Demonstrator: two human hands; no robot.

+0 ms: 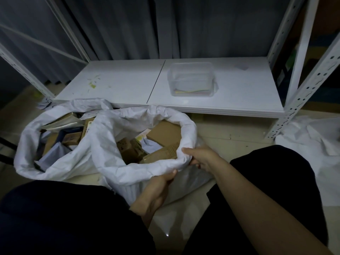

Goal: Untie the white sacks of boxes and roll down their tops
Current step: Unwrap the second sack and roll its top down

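Two white sacks stand open on the floor in front of me. The nearer sack (117,166) has a rolled rim and holds several brown cardboard boxes (163,134). My left hand (160,186) grips the rolled rim at its near edge. My right hand (201,158) pinches the same rim at its right side, thumb on top. The second sack (33,161) sits to the left, its top down, showing boxes and grey mailers inside.
A low white metal shelf (114,85) stands just behind the sacks, with a clear plastic tub (191,80) of coloured strips on it. Perforated shelf uprights (301,92) rise at right. More white sacking (312,137) lies at far right. My dark-clothed knees flank the nearer sack.
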